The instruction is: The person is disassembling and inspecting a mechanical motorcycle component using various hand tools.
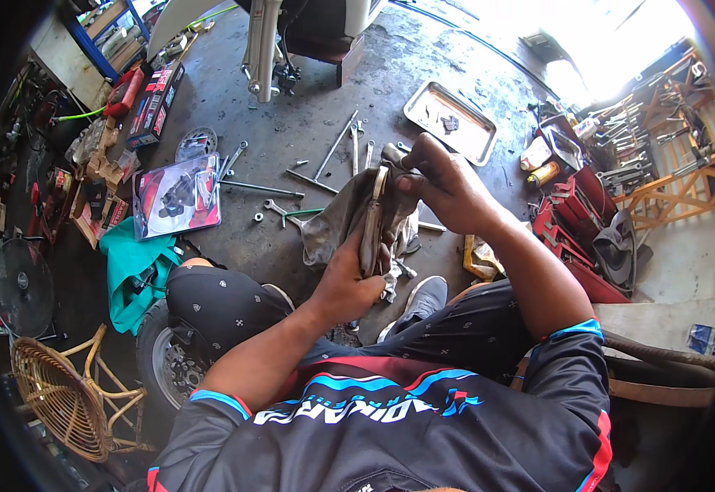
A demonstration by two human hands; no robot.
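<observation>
Grey cloth point(324, 234) and a metal part point(373, 215) fill the left hand point(351, 280), grip closed; right hand point(453, 187) pinches cloth.

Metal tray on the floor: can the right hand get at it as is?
Probably, once freed: the metal tray lies just beyond the right hand, with nothing visibly blocking the way. But its fingers seem busy pinching the grey cloth, so letting go would likely come first.

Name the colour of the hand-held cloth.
The cloth is greyish brown, seen best in the head view.
</observation>
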